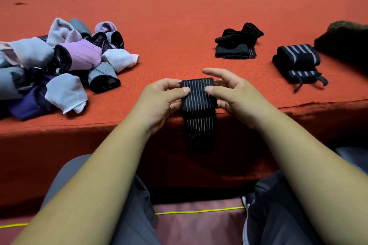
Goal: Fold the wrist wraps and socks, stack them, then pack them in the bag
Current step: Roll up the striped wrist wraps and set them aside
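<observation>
Item in hand: one black wrist wrap (198, 93) with thin pale stripes, at the near edge of the red surface (179, 6), directly in front of you and between your two hands.
Lie of the wrap: its upper part sits at the edge of the surface; its lower length hangs down over the front face.
Left hand (161, 99): you pinch the wrap's left edge, thumb laid on top, the other fingers (169, 83) curled in against that side.
Right hand (237, 95): you pinch the right edge, thumb on top and lower fingers tucked in beside it; the index finger is raised and reaches above the wrap's far right corner.
Sock pile (59, 61): a loose heap on the left of the surface, well apart from your hands; pieces in white, lilac, grey, purple and black, overlapping in no order.
Folded wraps (236, 45): a small black stack beyond your right hand, the top piece lying crooked on the flatter one beneath.
Rolled wraps (296, 59): two black pieces with broad grey stripes, right of the black stack, touching each other, with straps trailing toward you.
Dark object (344, 40): at the right edge of the view, just beyond the rolled wraps; you cannot tell what it is.
Below the surface: your grey trousers (137, 211) and a yellow line (199, 211) on the floor.
</observation>
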`<state>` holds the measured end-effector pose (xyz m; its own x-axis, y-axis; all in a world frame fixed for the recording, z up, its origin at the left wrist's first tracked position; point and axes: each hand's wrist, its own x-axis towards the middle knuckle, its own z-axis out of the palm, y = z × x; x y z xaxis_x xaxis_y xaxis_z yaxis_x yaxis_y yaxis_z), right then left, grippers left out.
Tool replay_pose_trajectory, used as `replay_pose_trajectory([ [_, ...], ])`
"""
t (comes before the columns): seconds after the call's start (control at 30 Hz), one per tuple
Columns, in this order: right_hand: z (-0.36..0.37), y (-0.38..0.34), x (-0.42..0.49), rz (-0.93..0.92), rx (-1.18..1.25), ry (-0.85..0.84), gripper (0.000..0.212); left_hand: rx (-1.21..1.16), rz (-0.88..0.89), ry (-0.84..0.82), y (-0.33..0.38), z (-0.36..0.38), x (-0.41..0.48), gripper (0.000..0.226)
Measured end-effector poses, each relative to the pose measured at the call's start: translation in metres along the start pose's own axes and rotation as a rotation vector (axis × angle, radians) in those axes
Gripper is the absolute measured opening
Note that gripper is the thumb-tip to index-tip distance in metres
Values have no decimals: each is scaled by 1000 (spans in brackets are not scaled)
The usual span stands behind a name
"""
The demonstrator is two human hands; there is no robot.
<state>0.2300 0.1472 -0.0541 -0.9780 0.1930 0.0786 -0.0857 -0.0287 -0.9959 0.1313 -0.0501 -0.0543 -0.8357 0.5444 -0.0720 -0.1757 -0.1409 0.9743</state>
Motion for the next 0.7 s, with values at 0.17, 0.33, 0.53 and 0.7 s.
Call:
replay_pose_trajectory([
  [0.17,0,3,4,-2,-243,-38,24,-95,58,37,5,0,2,32],
  [0.33,2,6,5,-2,-172,61,18,97,21,-77,3,-3,-3,33],
  [0.53,3,3,2,13,-169,16,18,130,72,-15,0,-4,1,27],
  [0.7,6,1,1,16,-172,61,13,121,46,-56,1,-4,2,25],
])
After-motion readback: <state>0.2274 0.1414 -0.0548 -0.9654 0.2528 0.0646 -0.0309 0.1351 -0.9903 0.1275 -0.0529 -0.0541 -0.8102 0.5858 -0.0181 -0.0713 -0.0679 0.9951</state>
